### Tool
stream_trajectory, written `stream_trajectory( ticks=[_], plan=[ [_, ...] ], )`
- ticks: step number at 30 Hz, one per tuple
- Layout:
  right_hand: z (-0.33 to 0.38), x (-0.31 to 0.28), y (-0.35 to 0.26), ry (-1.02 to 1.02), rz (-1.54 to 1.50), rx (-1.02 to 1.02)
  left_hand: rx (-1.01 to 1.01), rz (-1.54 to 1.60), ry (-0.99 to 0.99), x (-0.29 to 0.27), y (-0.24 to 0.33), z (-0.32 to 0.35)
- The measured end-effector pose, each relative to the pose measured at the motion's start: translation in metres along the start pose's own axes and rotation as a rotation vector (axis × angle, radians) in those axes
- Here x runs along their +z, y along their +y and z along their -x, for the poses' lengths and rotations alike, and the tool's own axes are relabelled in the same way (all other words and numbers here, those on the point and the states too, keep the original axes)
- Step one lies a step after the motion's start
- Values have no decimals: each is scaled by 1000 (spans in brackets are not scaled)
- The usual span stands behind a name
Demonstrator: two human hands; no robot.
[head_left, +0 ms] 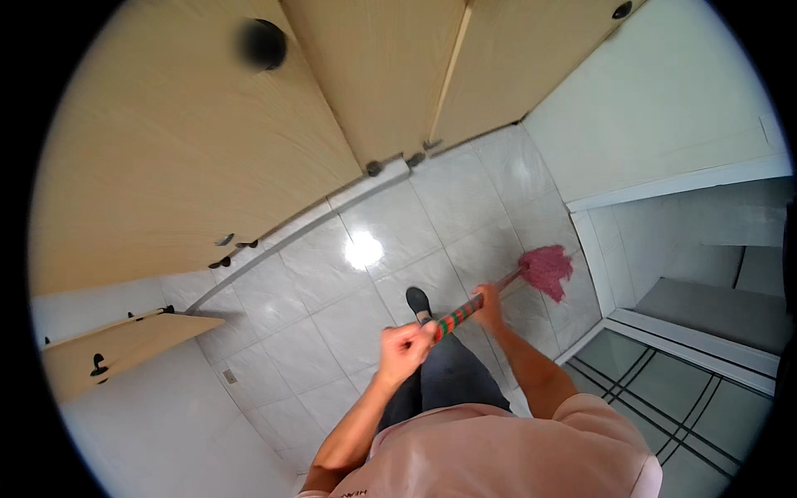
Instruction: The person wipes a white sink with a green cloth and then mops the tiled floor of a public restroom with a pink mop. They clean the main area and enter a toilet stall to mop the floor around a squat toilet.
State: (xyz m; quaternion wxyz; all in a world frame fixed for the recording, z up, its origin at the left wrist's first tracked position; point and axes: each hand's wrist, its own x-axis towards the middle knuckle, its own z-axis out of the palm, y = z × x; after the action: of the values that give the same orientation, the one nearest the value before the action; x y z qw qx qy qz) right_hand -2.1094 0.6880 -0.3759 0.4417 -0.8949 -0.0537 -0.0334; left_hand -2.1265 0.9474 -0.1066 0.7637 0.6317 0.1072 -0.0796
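I hold a mop with both hands. My left hand (404, 347) grips the top end of the red-and-green striped handle (458, 316). My right hand (487, 305) grips the same handle further down. The pink mop head (548, 269) rests on the white tiled floor (332, 324) near the right wall. My dark shoe (418, 301) stands on the tiles just behind the handle.
Tan cubicle doors (207, 141) line the far side, with a black knob (262, 44) and small metal feet. A white wall (664, 108) rises on the right above a raised step (714, 311). Another tan partition (116, 344) stands at the left.
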Motion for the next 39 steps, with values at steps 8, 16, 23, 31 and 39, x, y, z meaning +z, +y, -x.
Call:
stream_trajectory(
  ticks=[8, 16, 23, 31, 39],
  plan=[
    [93, 129, -215, -610, -160, -194, 207, -262, 449, -123, 101, 232],
    [-165, 162, -369, -793, -461, -405, -18, -76, 1178, -111, 51, 405],
    [-414, 49, -505, 109, -573, -163, -166, -100, 1289, -93, -6, 451],
    [-480, 32, -519, 137, -633, -262, -974, 27, 828, -100, 15, 474],
    [-412, -13, -516, -156, -332, -408, -1141, 104, 119, -92, -136, 480]
  ],
)
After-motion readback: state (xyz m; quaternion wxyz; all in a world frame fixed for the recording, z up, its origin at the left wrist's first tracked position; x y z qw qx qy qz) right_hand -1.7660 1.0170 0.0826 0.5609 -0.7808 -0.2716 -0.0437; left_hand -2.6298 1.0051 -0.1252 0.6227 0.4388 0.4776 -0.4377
